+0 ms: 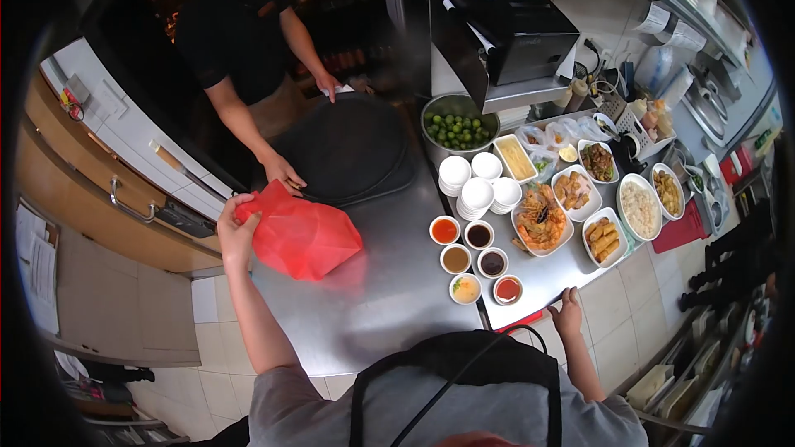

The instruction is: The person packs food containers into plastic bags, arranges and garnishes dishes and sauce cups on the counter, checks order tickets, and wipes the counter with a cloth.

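Note:
My left hand (238,228) pinches the top of a red plastic bag (306,236), which bulges over the steel counter; what is inside cannot be made out. My right hand (567,313) is at the counter's front right edge, fingers apart and holding nothing. Nearest to it are a dish of fried rolls (605,240) and a small cup of red sauce (507,290). Across the counter, a person in a dark shirt has one hand (284,172) close to the bag and the other (328,85) at the far rim of black round trays (344,149).
Several sauce cups (445,230) stand before stacked white bowls (476,194). Dishes of shrimp (542,219) and rice (639,207) crowd the right side. Behind are a pot of green limes (455,128) and a black printer (513,29). A wooden half-door (108,174) borders the left.

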### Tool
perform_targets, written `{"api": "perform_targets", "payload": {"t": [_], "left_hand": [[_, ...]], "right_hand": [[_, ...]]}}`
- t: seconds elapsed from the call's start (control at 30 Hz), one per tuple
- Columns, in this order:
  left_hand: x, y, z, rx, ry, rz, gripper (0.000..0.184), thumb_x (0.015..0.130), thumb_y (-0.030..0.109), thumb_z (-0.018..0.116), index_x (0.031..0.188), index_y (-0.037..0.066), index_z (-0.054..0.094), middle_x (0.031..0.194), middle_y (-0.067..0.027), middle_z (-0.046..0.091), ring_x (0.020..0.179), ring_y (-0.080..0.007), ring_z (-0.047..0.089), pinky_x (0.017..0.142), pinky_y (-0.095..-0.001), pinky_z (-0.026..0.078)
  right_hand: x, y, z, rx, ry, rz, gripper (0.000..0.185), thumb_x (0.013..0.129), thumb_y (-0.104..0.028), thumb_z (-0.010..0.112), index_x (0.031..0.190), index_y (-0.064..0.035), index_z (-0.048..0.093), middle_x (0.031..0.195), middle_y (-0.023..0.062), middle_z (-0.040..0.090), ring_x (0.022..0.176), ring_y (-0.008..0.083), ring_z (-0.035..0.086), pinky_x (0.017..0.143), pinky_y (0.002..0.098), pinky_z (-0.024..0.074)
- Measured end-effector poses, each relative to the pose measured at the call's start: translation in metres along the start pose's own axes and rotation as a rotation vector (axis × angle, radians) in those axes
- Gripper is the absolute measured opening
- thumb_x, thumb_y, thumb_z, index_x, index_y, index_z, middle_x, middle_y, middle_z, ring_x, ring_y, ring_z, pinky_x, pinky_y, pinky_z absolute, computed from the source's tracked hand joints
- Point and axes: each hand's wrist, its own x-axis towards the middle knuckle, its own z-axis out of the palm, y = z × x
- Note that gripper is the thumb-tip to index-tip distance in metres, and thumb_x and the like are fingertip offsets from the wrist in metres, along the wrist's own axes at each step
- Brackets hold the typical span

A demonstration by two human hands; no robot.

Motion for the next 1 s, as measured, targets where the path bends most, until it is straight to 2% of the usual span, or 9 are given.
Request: {"api": "perform_targets", "payload": {"t": [0.2,0.43,0.53,0.6,0.63,0.67,0.73,0.87,1.0], "left_hand": [[-0.004,0.009,0.007,-0.026,-0.023,-0.025,0.026,0.071,-0.008,0.055,0.096,-0.001,0.052,0.091,-0.0061,0.057,0.079,-0.0092,0.052,0.07,-0.0198,0.042],[0.003,-0.008,-0.001,0.01,0.016,0.114,0.026,0.07,-0.007,0.057,0.095,0.0,0.053,0.087,-0.005,0.057,0.076,-0.009,0.052,0.067,-0.0207,0.042],[-0.005,0.004,0.004,0.15,0.074,0.101,0.027,0.067,-0.004,0.061,0.094,0.001,0.055,0.082,-0.0074,0.059,0.072,-0.0128,0.055,0.066,-0.0234,0.044],[-0.013,0.019,0.004,0.417,0.165,0.166,0.031,0.065,0.001,0.065,0.094,0.002,0.056,0.079,-0.0112,0.061,0.068,-0.0206,0.058,0.064,-0.0269,0.045],[-0.02,0.032,0.004,0.481,0.164,0.063,0.034,0.063,0.007,0.068,0.095,0.004,0.056,0.087,-0.0133,0.059,0.078,-0.0272,0.056,0.071,-0.0308,0.044],[-0.028,0.036,0.001,0.496,0.174,0.051,0.034,0.063,0.007,0.068,0.095,0.004,0.056,0.087,-0.0133,0.059,0.078,-0.0272,0.056,0.071,-0.0308,0.044],[-0.04,0.044,0.0,0.788,0.272,0.185,0.035,0.063,0.013,0.07,0.095,0.006,0.057,0.096,-0.0126,0.056,0.09,-0.0267,0.051,0.078,-0.0327,0.04],[-0.069,0.056,0.006,0.784,0.433,0.287,0.034,0.064,0.017,0.07,0.094,0.007,0.057,0.108,-0.0121,0.05,0.099,-0.0285,0.045,0.085,-0.0357,0.036],[-0.099,0.069,0.041,0.64,0.368,0.275,0.03,0.07,0.02,0.066,0.096,0.007,0.058,0.112,-0.014,0.048,0.105,-0.03,0.043,0.088,-0.0379,0.033]], "right_hand": [[0.004,0.0,-0.005,-0.112,-0.01,-0.025,0.065,0.062,-0.019,0.07,0.115,0.0051,0.04,0.122,0.0278,0.035,0.084,0.0378,0.056,0.072,0.0366,0.0474],[0.004,0.003,-0.005,-0.058,-0.036,0.001,0.067,0.06,-0.024,0.071,0.114,0.0025,0.042,0.121,0.0272,0.037,0.083,0.0364,0.056,0.069,0.0363,0.048],[0.0,0.003,-0.004,-0.034,0.066,-0.04,0.064,0.058,-0.021,0.072,0.111,0.0025,0.044,0.119,0.0277,0.038,0.088,0.0375,0.054,0.071,0.0381,0.0467],[0.0,0.006,-0.001,-0.035,0.077,-0.064,0.063,0.06,-0.021,0.071,0.112,0.0021,0.043,0.12,0.0275,0.037,0.087,0.0377,0.054,0.071,0.0383,0.0465],[-0.002,0.008,0.002,-0.034,0.089,-0.079,0.063,0.062,-0.021,0.07,0.114,0.0017,0.042,0.121,0.0272,0.037,0.087,0.0378,0.054,0.071,0.0384,0.0464],[-0.004,0.009,0.004,-0.032,0.076,-0.095,0.063,0.062,-0.021,0.07,0.114,0.0017,0.042,0.121,0.0272,0.037,0.087,0.0378,0.054,0.071,0.0384,0.0464],[-0.005,0.01,0.007,-0.038,0.065,-0.031,0.064,0.066,-0.023,0.066,0.12,-0.0012,0.039,0.124,0.0242,0.034,0.083,0.0352,0.057,0.069,0.0364,0.0479],[-0.001,0.027,0.023,-0.008,0.123,-0.121,0.06,0.068,-0.019,0.064,0.119,-0.0024,0.038,0.124,0.024,0.035,0.077,0.0352,0.058,0.064,0.0375,0.0488],[0.0,0.039,0.031,0.104,0.219,-0.181,0.056,0.069,-0.023,0.062,0.118,-0.004,0.041,0.115,0.0224,0.045,0.074,0.0344,0.058,0.061,0.0383,0.0489]]}}
